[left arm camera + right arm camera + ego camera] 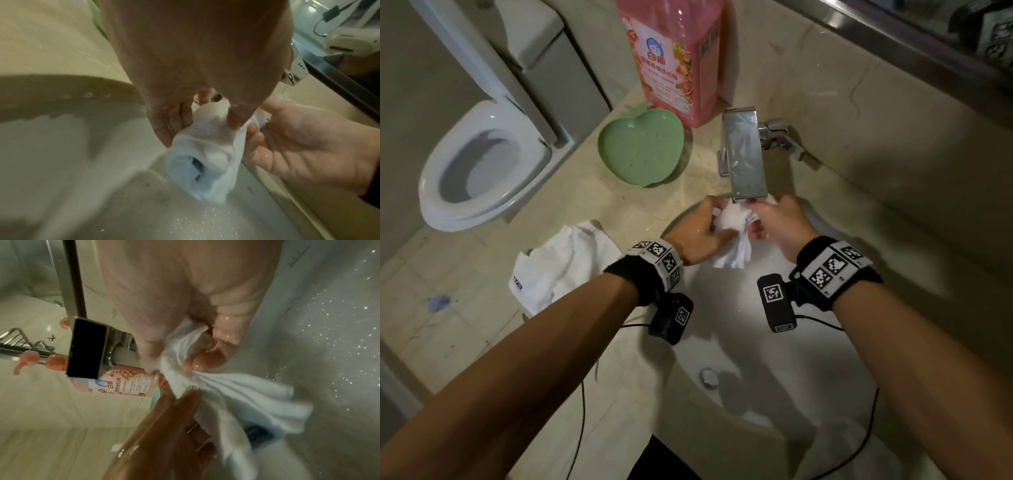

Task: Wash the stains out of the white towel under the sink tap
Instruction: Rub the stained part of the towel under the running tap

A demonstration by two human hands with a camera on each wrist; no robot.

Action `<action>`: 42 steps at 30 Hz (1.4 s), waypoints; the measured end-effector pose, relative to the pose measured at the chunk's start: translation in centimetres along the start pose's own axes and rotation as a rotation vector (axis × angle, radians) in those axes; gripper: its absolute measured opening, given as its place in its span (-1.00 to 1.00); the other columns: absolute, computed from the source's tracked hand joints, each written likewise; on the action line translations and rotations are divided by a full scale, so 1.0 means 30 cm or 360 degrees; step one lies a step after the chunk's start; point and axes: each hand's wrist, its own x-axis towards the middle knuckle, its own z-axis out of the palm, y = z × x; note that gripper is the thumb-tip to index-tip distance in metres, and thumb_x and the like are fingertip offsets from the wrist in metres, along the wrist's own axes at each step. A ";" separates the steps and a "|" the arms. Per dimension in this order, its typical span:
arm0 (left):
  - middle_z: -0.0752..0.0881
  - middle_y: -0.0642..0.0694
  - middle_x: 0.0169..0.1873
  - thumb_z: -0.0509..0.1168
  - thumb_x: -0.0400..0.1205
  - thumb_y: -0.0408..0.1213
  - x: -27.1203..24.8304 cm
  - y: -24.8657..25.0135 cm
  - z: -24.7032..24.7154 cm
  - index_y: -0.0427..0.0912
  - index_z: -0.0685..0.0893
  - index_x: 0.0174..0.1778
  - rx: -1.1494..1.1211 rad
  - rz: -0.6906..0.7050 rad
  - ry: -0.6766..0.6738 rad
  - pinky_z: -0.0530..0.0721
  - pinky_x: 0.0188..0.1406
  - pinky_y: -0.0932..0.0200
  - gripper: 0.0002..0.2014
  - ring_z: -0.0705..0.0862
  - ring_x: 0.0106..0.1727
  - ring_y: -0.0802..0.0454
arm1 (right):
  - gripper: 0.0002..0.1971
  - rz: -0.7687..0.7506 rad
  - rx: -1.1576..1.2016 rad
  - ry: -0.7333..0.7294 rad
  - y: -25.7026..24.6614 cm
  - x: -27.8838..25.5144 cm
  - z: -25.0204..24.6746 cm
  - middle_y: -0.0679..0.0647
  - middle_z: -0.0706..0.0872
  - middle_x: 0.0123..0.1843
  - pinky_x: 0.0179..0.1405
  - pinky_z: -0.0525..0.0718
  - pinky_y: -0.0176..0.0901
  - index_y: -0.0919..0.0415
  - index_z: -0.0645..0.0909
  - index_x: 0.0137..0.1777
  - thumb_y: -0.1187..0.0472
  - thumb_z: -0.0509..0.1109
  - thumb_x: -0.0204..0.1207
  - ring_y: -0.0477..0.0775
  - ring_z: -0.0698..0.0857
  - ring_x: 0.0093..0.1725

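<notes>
Towel held under tap, over sink's back edge.
White towel (732, 236) is pinched, bunched, by left hand (698, 236) and right hand (780, 226), fingers curled round it.

I see a pink soap bottle (673, 58) at twelve o'clock on the counter (640, 383), a green dish (642, 150) just beside it, a second cloth (561, 263) at nine, a toilet (479, 168) at ten.

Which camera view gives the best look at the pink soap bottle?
The right wrist view: the pink soap bottle shows its pump and label, though the tap covers its neck. The head view crops its top, showing only body and label. In the left wrist view it isn't visible.
</notes>
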 end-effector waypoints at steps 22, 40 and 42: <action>0.79 -0.19 -0.04 0.17 0.74 0.03 0.064 0.004 0.017 -0.16 0.70 0.09 -0.0503 -0.0406 0.0230 0.68 0.18 -0.10 -0.65 0.75 0.00 -0.17 | -0.47 -0.0280 -0.0500 -0.0045 0.060 -0.120 -0.122 -0.05 0.68 0.09 0.02 0.81 0.25 -0.05 0.42 0.26 0.58 0.34 0.52 0.13 0.72 0.13; 0.59 -0.28 -0.25 0.10 0.65 -0.52 -0.017 0.086 -0.122 -0.32 0.63 -0.07 -0.1125 -0.0422 -0.0021 0.61 -0.27 0.06 -0.81 0.58 -0.26 -0.15 | -0.63 -0.0593 -0.1191 -0.0610 0.030 -0.121 -0.148 0.00 0.66 0.23 0.11 0.56 -0.36 -0.15 0.76 -0.08 0.39 0.50 0.28 0.03 0.65 0.21; 0.63 -0.29 -0.21 0.11 0.66 -0.44 -0.026 0.092 -0.130 -0.46 0.66 0.02 -0.1110 -0.0436 -0.0071 0.64 -0.23 0.09 -0.77 0.61 -0.24 -0.13 | -0.65 -0.0339 -0.1052 -0.0749 0.032 -0.112 -0.132 -0.01 0.71 0.16 0.15 0.71 -0.12 -0.20 0.71 -0.06 0.10 0.60 0.14 0.10 0.71 0.13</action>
